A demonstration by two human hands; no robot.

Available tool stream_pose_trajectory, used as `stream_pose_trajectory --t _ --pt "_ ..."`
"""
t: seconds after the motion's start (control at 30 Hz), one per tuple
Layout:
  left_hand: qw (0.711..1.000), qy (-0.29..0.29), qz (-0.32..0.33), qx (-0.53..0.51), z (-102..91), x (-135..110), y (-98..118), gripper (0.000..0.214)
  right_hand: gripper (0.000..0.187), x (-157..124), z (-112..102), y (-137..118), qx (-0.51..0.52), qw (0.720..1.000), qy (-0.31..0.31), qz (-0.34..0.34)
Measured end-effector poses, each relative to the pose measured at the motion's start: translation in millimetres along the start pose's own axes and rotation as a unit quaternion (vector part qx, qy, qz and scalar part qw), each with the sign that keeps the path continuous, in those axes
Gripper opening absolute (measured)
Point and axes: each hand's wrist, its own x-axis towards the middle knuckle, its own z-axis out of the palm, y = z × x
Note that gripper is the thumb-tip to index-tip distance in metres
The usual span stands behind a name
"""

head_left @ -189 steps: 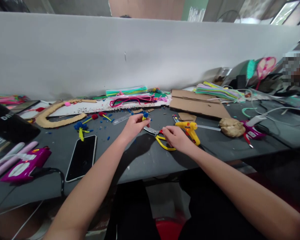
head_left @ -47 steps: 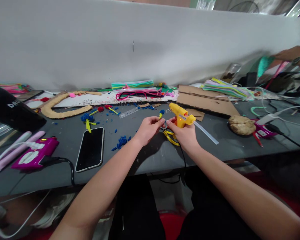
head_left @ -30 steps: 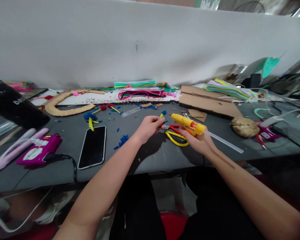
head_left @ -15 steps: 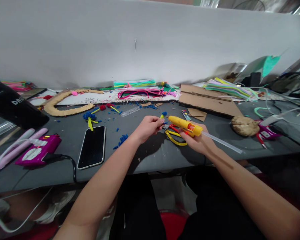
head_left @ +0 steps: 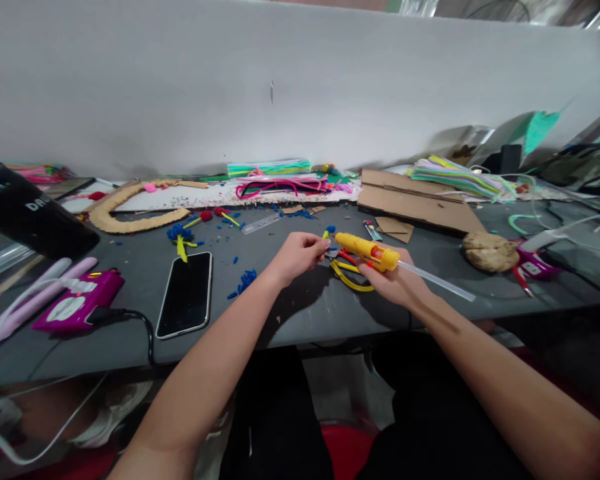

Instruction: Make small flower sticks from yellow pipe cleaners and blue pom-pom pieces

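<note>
Between its thumb and fingers my left hand (head_left: pixel 303 257) pinches a small pipe cleaner flower (head_left: pixel 329 232), with a blue tip and a yellow lower part. My right hand (head_left: pixel 393 277) is wrapped round a yellow hot glue gun (head_left: pixel 365 249). The gun's nozzle points left, close to the flower; whether they touch I cannot tell. A clear glue stick (head_left: pixel 437 280) juts from its back end. Scissors with yellow and red handles (head_left: pixel 353 277) lie on the table beneath the hands. Several blue pipe cleaner snippets (head_left: pixel 243 283) lie left of my left hand.
A phone (head_left: pixel 185 293) and a purple box with a cable (head_left: pixel 80 303) lie at left, near a black bottle (head_left: pixel 33 207). A curved cardboard piece (head_left: pixel 130 223) and pipe cleaner bundles (head_left: pixel 270 167) are at the back. Cardboard sheets (head_left: pixel 415 203) and a brown lump (head_left: pixel 489 251) are at right.
The glue gun has shifted slightly left, its nozzle still by the flower. My left hand has barely moved and keeps its pinch.
</note>
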Motion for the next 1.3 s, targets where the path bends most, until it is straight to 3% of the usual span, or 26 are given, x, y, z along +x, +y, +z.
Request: stream_pose_trajectory --t 1.3 --pt "0.995 -0.016 -0.040 -0.086 1.4 -2.5 6.5 0.036 0.014 0.2 0.7 -1.6 0.007 1.000 0.007 0.008"
